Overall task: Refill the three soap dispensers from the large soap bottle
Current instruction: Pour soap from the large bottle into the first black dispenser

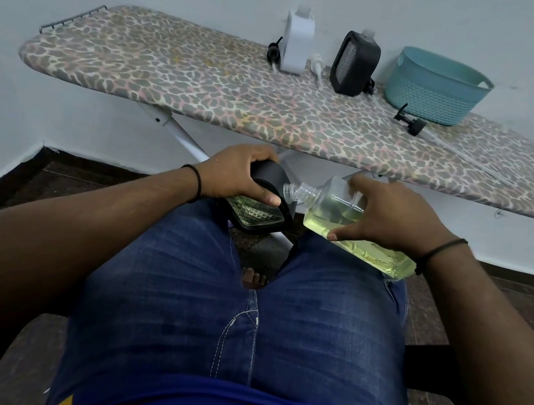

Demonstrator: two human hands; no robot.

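Two dispensers, white (296,45) and black (354,64), wait uncapped on the ironing board (206,89) while the third (259,201), gripped by the left hand (240,177) over the lap, meets the large soap bottle (342,220), clasped by the right hand (381,216); pouring likely underway, next tilt further with mouths aligned.

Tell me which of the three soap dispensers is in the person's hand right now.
The black dispenser over the lap, gripped by the left hand. The white dispenser and the other black one stand untouched on the ironing board.
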